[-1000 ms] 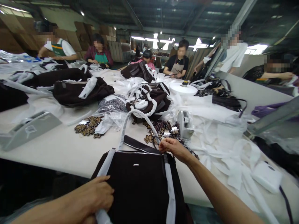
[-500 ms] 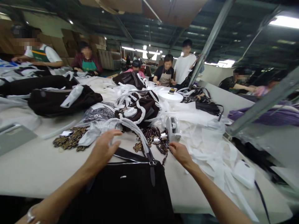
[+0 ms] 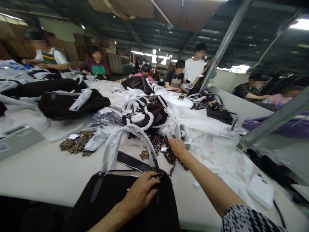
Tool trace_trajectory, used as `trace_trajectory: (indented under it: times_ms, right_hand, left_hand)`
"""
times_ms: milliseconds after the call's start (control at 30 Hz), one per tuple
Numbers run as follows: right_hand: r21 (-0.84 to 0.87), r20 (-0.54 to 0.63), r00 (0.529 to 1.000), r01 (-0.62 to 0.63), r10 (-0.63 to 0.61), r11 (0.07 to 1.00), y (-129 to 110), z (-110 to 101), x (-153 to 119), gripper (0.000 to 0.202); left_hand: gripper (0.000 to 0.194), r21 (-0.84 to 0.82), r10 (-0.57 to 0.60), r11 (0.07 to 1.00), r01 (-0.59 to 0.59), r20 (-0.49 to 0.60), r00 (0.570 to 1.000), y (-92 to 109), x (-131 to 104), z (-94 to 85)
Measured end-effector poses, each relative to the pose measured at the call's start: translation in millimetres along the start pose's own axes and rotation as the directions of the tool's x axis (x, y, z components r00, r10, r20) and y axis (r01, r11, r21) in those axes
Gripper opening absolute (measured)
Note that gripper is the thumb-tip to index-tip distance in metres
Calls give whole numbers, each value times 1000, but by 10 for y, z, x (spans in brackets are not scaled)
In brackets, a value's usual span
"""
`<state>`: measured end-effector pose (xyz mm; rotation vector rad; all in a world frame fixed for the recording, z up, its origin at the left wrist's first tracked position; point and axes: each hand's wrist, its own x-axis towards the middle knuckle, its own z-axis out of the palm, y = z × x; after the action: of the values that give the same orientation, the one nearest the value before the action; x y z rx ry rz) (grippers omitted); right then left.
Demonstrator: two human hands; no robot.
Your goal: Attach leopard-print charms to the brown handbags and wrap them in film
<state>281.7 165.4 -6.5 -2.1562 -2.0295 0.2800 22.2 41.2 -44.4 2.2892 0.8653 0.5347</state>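
Note:
A dark brown-black handbag [image 3: 120, 201] lies before me at the table's front. Its two looped handles [image 3: 138, 132] stand up, wrapped in clear and white film. My left hand [image 3: 141, 193] rests over the bag's top edge, its fingers bent round the base of the right handle near the metal ring. Beyond the bag, my right hand [image 3: 178, 147] reaches into a pile of dark beaded chains [image 3: 160, 141] with small silvery tags. Its fingers are curled and the fingertips are hidden, so what they hold cannot be made out. Brown patterned flower-shaped charms [image 3: 78, 145] lie left of the handles.
Dark bags [image 3: 72, 103] and white wrapping strips [image 3: 231, 161] cover much of the table [image 3: 53, 174]. A white reel [image 3: 181, 102] lies farther back. At right are a white box-like device [image 3: 262, 190] and a slanted metal post [image 3: 277, 117]. Several people work around the table.
My left hand has come down and right, from above the bag onto its right handle base. My right hand has moved into the beaded chains. The second handle now stands upright.

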Motion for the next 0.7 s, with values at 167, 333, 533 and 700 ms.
trace_trajectory:
  times_ms: [167,333,533,700]
  right_hand:
    - [383,-58,996,-47,75,923,-29,-438,-176,23]
    - [761,76,995,-99,63,641,-55,-695,-560,28]
    - [932,210,978,-200,0,304,-281,-740,-995,34]
    - [953,301,945,-300,-127,27,-529,-761,-1283,35]
  left_hand:
    - [31,-139,-35,990,21,-99,995,-4,15,-14]
    - [22,-328,-109,944,35,-211,971,15,66,-71]
    - [37,-444,-187,895,51,-270,944,241,160,-255]
    - [41,-599,-138,801,-3,-190,972,535,238,-365]
